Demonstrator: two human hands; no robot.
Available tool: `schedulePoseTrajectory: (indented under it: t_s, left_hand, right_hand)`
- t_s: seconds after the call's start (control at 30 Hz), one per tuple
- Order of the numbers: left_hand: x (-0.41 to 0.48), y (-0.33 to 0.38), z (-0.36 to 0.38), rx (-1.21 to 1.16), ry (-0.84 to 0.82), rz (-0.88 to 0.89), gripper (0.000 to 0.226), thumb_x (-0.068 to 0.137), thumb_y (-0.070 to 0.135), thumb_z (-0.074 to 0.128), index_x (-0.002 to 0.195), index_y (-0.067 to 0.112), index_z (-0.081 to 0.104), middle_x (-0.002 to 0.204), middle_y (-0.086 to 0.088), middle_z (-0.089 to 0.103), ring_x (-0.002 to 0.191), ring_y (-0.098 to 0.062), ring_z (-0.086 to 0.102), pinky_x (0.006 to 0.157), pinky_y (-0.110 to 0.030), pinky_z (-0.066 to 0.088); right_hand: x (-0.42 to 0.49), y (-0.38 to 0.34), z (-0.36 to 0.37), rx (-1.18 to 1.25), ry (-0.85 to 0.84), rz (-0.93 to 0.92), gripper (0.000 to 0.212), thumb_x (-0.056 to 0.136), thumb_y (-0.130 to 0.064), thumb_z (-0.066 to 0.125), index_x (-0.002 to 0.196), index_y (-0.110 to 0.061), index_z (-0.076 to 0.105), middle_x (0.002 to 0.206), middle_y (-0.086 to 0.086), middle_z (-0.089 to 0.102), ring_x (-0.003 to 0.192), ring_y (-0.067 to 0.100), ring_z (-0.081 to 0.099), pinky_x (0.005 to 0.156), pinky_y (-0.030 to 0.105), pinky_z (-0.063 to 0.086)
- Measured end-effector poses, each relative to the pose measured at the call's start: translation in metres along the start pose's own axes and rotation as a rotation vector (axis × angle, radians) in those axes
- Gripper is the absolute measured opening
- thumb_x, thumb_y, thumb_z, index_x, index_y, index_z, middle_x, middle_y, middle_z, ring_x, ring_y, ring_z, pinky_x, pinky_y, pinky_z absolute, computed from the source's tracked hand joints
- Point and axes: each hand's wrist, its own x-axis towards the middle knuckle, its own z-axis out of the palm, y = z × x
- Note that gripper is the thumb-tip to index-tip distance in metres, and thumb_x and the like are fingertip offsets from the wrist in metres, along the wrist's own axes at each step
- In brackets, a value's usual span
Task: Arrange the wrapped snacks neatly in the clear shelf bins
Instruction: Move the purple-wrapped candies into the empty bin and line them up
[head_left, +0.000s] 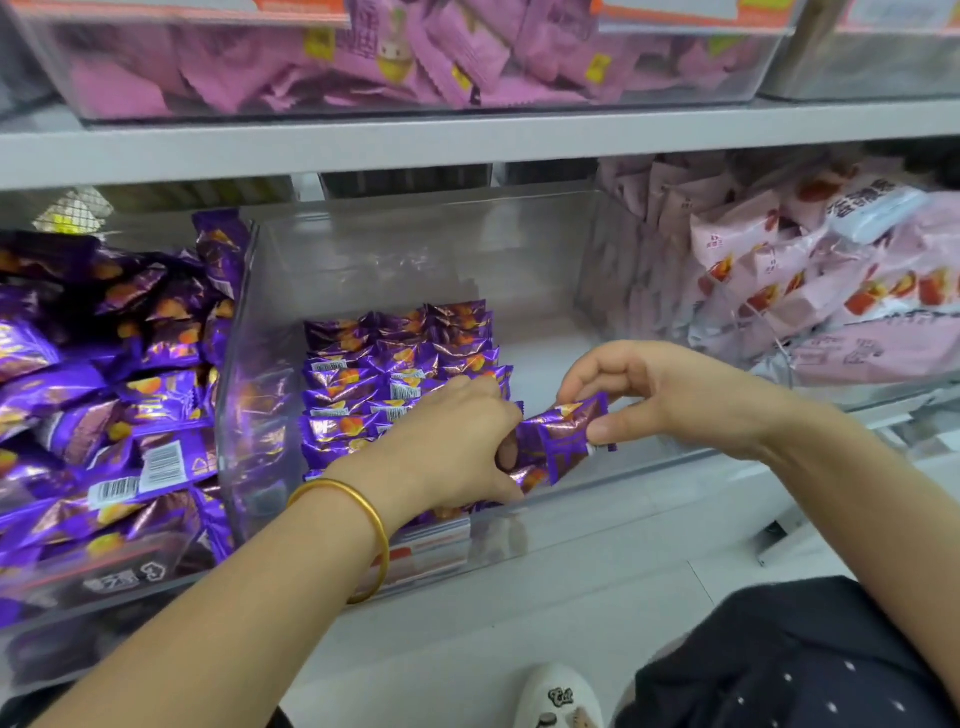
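Grey shelf (571, 587) carrying a clear bin (415, 249), purple rows (363, 384) lining its left wall, purple snack (561, 436) near its front edge, right hand (670, 395) pinching one end, left hand (452, 447) gripping the other.

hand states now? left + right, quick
Left hand: closed, fingers curled round the left end of a purple snack pack.
Right hand: closed, thumb and fingers pinching the same pack's right end.
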Motion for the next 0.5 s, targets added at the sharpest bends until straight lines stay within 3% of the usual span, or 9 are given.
schedulePoseTrajectory:
  t_s: [0.13, 0.33, 0.43, 0.5]
  left_hand:
    - [0.000, -0.002, 0.000, -0.066, 0.026, -0.030, 0.023, 0.074, 0.038, 0.074, 0.085, 0.021, 0.065, 0.087, 0.006, 0.038, 0.097, -0.020, 0.043, 0.087, -0.035, 0.042]
    - [-0.003, -0.003, -0.001, -0.103, 0.026, -0.055, 0.019, 0.077, 0.033, 0.073, 0.087, 0.018, 0.068, 0.082, 0.009, 0.040, 0.091, -0.017, 0.047, 0.082, -0.033, 0.044]
    - [-0.004, -0.005, -0.002, -0.129, -0.003, -0.056, 0.017, 0.080, 0.027, 0.071, 0.094, 0.017, 0.069, 0.083, 0.010, 0.042, 0.087, -0.015, 0.049, 0.081, -0.032, 0.044]
    - [-0.005, -0.005, -0.003, -0.131, -0.009, -0.055, 0.016, 0.081, 0.025, 0.069, 0.096, 0.018, 0.069, 0.087, 0.008, 0.043, 0.090, -0.016, 0.052, 0.082, -0.032, 0.045]
  right_hand:
    - [-0.003, -0.001, -0.004, 0.019, -0.079, 0.050, 0.031, 0.076, 0.010, 0.067, 0.100, -0.010, 0.062, 0.091, 0.007, 0.071, 0.080, 0.015, 0.061, 0.068, 0.021, 0.051]
    - [0.004, -0.008, 0.014, -0.361, -0.116, 0.075, 0.030, 0.074, 0.004, 0.073, 0.087, -0.021, 0.063, 0.096, 0.004, 0.069, 0.088, 0.024, 0.065, 0.075, 0.022, 0.050]
    - [0.008, -0.011, 0.020, -0.518, -0.136, 0.062, 0.027, 0.075, -0.002, 0.074, 0.079, -0.026, 0.060, 0.086, 0.001, 0.064, 0.078, 0.027, 0.062, 0.069, 0.024, 0.050]
    - [0.011, -0.013, 0.023, -0.547, -0.168, 0.084, 0.022, 0.076, -0.005, 0.073, 0.078, -0.025, 0.064, 0.076, -0.009, 0.061, 0.064, 0.011, 0.054, 0.061, 0.018, 0.044]
